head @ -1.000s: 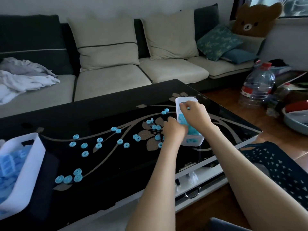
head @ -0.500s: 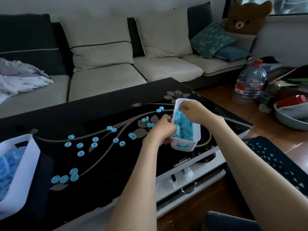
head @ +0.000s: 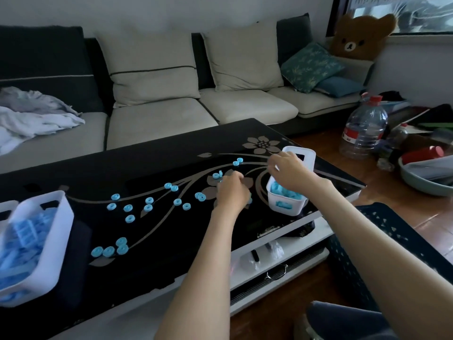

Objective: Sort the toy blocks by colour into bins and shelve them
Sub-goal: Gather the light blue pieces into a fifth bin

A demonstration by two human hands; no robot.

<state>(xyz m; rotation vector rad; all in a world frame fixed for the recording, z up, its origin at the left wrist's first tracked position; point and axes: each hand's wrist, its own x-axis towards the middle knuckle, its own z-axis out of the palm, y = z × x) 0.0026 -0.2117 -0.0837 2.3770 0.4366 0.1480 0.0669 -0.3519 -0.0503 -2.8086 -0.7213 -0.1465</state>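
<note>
Over the bin's [head: 294, 211] rim, right fingers [head: 275, 163].

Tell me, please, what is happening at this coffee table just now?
A person is sorting light-blue toy rings on the black coffee table. The left hand is down among the rings beside a small white bin that holds blue pieces; the right hand is over that bin. Many rings lie loose; a larger bin stands left.

A small bin [head: 284, 208] holding blocks sits on the coffee table [head: 171, 155] at right centre of the frame, the right hand [head: 289, 171] over it and the left hand [head: 231, 192] just left. Ring blocks [head: 148, 203] lie scattered mid-table. A larger filled bin [head: 58, 231] stands lower left, with a sofa [head: 157, 123] behind.
</note>
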